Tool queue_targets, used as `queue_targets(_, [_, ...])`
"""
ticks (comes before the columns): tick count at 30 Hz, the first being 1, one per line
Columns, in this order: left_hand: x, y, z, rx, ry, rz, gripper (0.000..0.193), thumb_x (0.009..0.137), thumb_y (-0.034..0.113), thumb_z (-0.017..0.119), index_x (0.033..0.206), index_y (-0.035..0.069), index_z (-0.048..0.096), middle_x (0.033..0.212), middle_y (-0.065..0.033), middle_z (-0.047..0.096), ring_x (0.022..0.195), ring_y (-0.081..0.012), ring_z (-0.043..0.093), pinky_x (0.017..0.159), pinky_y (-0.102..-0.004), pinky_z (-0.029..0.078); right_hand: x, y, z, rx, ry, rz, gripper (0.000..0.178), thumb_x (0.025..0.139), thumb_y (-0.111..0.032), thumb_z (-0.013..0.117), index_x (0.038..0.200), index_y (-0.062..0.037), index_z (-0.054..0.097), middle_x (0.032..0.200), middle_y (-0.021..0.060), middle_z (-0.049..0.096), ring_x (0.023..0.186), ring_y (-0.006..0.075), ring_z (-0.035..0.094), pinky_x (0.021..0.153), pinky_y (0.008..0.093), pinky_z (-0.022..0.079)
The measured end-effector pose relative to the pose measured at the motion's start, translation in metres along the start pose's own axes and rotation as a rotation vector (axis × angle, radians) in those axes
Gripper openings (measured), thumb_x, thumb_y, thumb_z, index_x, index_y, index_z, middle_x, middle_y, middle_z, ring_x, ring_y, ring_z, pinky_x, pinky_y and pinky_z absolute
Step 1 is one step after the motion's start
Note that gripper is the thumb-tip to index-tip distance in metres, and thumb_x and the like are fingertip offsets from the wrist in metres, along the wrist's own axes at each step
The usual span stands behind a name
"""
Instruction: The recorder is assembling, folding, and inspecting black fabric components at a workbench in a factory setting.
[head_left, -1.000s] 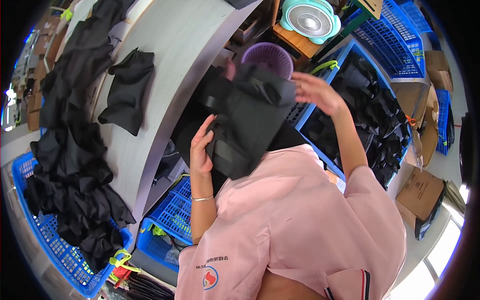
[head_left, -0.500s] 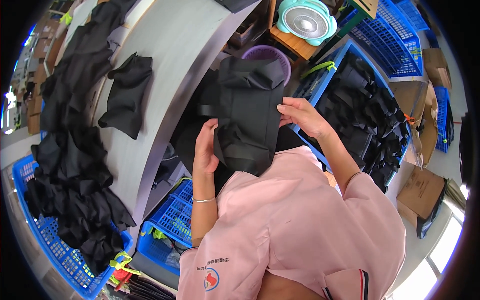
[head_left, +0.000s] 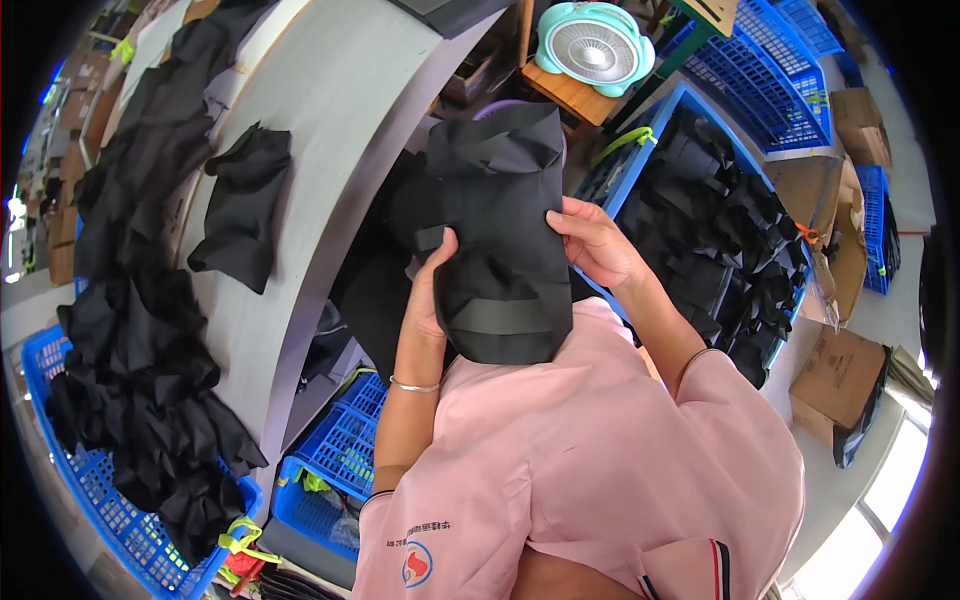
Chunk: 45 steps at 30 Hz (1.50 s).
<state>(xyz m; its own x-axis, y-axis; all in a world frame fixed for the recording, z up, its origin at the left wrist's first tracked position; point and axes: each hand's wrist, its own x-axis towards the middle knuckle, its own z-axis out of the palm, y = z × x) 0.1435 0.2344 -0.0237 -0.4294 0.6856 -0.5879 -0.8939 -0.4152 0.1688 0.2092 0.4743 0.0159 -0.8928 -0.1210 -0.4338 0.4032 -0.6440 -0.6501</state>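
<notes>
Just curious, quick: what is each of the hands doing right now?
Left hand: closed on the left edge of the black fabric piece.
Right hand: gripping the same piece's right edge.

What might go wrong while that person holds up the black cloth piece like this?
The black fabric piece hangs between the left hand and right hand, gripped only at its edges, so it could slip down onto the lap. It also blocks the view of the table edge and the blue crate nearby.

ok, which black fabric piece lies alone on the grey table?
The small black piece on the grey table, apart from the left-edge heap; another is in both hands.
</notes>
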Motion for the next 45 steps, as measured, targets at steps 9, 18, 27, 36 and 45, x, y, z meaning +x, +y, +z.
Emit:
queue_targets(9, [0.007, -0.028, 0.000, 0.498, -0.070, 0.094, 0.065, 0.099, 0.039, 0.058, 0.147, -0.001, 0.039, 0.141, -0.0173, 0.053, 0.123, -0.0272, 0.058, 0.097, -0.0378, 0.053, -0.068, -0.008, -0.141, -0.133, 0.590, -0.282, 0.032, 0.099, -0.010, 0.056, 0.129, -0.0004, 0.057, 0.124, 0.0075, 0.065, 0.116, 0.0177, 0.060, 0.104, 0.0335, 0.045])
queue_targets(18, [0.011, -0.015, -0.014, 0.322, -0.062, 0.144, 0.047, 0.104, 0.030, 0.050, 0.139, -0.002, 0.047, 0.133, -0.0185, 0.060, 0.114, -0.0297, 0.065, 0.090, -0.0387, 0.058, -0.074, 0.115, -0.301, -0.407, 1.061, 0.037, 0.011, 0.095, -0.020, 0.060, 0.099, -0.0106, 0.061, 0.073, 0.0000, 0.057, 0.055, 0.0117, 0.052, 0.042, 0.0299, 0.042])
queue_targets(27, [-0.018, 0.006, -0.021, 0.504, 0.217, 0.453, 0.039, 0.101, 0.031, 0.057, 0.129, 0.004, 0.060, 0.121, -0.0076, 0.066, 0.106, -0.0164, 0.064, 0.089, -0.0307, 0.052, -0.077, 0.059, -0.263, -1.844, 1.144, 0.503, 0.027, 0.089, -0.030, 0.066, 0.106, -0.0085, 0.069, 0.100, 0.0193, 0.072, 0.093, 0.0388, 0.069, 0.082, 0.0483, 0.054])
queue_targets(36, [-0.088, 0.105, -0.019, 0.689, 0.837, 1.555, 0.019, 0.090, -0.007, 0.055, 0.104, -0.001, 0.067, 0.106, -0.0086, 0.070, 0.097, -0.0158, 0.065, 0.089, -0.0302, 0.051, 0.093, 0.008, 0.001, -1.859, 0.182, -0.950, 0.022, 0.090, -0.007, 0.055, 0.108, -0.0053, 0.067, 0.094, 0.0155, 0.070, 0.085, 0.0349, 0.068, 0.071, 0.0419, 0.055])
queue_targets(45, [-0.162, 0.237, -0.063, 1.795, 1.207, 1.598, 0.040, 0.073, -0.001, 0.069, 0.109, 0.016, 0.073, 0.146, -0.0098, 0.048, 0.140, -0.0378, 0.034, 0.113, -0.0504, 0.029, 0.129, 0.068, 0.257, -1.477, -0.710, -1.367, 0.027, 0.081, -0.004, 0.063, 0.108, -0.0011, 0.064, 0.095, 0.0116, 0.067, 0.079, 0.0255, 0.066, 0.068, 0.0352, 0.053])
